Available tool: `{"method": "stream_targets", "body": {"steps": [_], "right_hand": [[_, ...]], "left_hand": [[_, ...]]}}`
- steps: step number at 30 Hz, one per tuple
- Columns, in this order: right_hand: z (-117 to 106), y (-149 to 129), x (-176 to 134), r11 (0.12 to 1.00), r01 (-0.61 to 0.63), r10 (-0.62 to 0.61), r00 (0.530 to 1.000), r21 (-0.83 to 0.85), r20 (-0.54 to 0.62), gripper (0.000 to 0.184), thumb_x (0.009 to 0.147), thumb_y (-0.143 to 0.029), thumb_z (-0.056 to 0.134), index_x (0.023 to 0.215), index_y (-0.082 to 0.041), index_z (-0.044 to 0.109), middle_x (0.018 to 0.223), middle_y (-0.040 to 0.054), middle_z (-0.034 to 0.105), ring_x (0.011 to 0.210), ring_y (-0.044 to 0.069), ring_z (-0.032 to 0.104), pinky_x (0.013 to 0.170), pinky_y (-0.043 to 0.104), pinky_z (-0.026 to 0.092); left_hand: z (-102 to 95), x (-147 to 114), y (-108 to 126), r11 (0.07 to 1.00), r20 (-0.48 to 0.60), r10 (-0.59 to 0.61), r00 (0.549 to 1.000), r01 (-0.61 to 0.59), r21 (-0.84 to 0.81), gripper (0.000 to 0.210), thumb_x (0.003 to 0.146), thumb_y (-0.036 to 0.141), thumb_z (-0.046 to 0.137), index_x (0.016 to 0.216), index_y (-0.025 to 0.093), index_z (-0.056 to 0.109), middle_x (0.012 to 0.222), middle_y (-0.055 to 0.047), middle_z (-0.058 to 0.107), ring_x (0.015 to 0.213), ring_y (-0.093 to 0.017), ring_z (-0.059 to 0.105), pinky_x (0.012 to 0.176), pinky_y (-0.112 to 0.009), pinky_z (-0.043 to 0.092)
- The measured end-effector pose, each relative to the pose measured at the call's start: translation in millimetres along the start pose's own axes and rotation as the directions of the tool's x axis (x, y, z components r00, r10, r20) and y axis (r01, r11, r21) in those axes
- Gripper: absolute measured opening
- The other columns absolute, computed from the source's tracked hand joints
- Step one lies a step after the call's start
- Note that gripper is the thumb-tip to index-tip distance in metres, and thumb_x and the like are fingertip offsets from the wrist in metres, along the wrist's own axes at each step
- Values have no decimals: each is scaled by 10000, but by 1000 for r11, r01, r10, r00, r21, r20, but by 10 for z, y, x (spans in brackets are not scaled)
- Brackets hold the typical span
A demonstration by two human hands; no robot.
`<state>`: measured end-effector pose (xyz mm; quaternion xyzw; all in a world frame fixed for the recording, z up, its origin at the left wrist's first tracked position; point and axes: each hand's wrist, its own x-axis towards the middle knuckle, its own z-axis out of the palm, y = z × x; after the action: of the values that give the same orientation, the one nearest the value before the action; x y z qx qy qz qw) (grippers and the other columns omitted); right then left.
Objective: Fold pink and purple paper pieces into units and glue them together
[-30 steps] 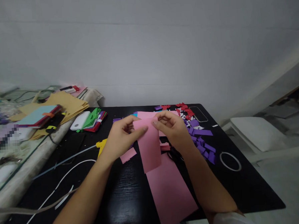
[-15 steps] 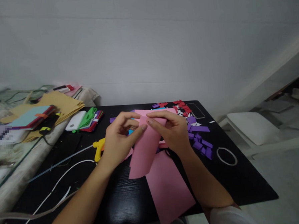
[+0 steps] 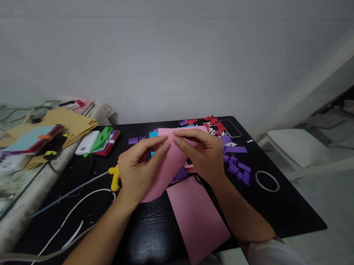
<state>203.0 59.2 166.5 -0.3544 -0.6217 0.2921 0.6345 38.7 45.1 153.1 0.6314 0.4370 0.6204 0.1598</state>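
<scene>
Pinching a Pink Sheet (image 3: 171, 161) with Two Hands above a Black Desk (image 3: 149, 236)

The thin, paper-like pink sheet is held in the air, over the middle of the black wood-grained desk. It is slanted, its lower end to the left, and its bottom edge is curved. The left hand (image 3: 140, 164) covers a part of it. The grip of this hand is thumb and forefinger pinching the upper edge; the right hand (image 3: 207, 154) pinches the same edge, just beside.

Below, a flat pink rectangular sheet (image 3: 197, 218) is lying on the desk, and one corner seems to pass the front border. On the right are purple folded pieces (image 3: 240, 170), small red scraps (image 3: 216, 121) and a pale round ring (image 3: 267, 181). On the left there is a yellow glue gun (image 3: 115, 178), near a curved white cable (image 3: 71, 211).

About the room: a plain grey-white wall (image 3: 173, 61) stands behind the desk, a white seat (image 3: 295, 146) is at the right, and tan paper envelopes (image 3: 68, 121) are piled at the left.
</scene>
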Motion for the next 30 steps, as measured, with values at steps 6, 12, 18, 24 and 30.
{"method": "stream_targets", "body": {"steps": [6, 12, 18, 24, 30], "right_hand": [[2, 21, -12, 998, 56, -56, 998, -14, -5, 145, 900, -178, 782, 979, -279, 849, 974, -10, 846, 941, 180, 787, 911, 335, 639], [6, 11, -9, 996, 84, -84, 996, -13, -2, 160, 902, -157, 775, 975, -280, 848, 976, -14, 846, 934, 180, 787, 900, 341, 639], [14, 6, -9, 996, 93, -93, 996, -2, -10, 162, 904, -148, 778, 972, -278, 848, 973, -15, 846, 932, 176, 784, 896, 335, 632], [18, 23, -11, 996, 85, -85, 996, -8, -16, 148, 907, -169, 774, 971, -281, 848, 976, -6, 843, 949, 192, 780, 912, 363, 628], [18, 35, -7, 994, 112, -112, 994, 2, -16, 181, 900, -135, 776, 966, -288, 846, 968, -22, 845, 932, 174, 780, 895, 338, 627]], "left_hand": [[2, -12, -42, 998, -32, 65, 997, -65, -14, 247, 848, 184, 869, 1071, 290, 847, 969, 20, 851, 800, -115, 790, 769, -208, 638], [5, -19, -40, 998, -41, 69, 997, -69, -10, 264, 848, 183, 872, 1072, 320, 850, 977, 33, 852, 817, -115, 794, 781, -215, 641], [7, -20, -32, 997, -38, 77, 996, -78, -28, 281, 852, 173, 869, 1079, 337, 849, 997, 33, 853, 851, -131, 801, 806, -250, 651], [14, -21, -51, 997, -39, 66, 997, -67, -44, 284, 840, 176, 879, 1073, 336, 850, 986, 32, 854, 828, -119, 793, 783, -233, 636], [16, -16, -55, 997, -34, 37, 999, -40, -71, 236, 842, 182, 872, 1044, 302, 854, 968, 20, 853, 817, -114, 790, 785, -213, 630]]}}
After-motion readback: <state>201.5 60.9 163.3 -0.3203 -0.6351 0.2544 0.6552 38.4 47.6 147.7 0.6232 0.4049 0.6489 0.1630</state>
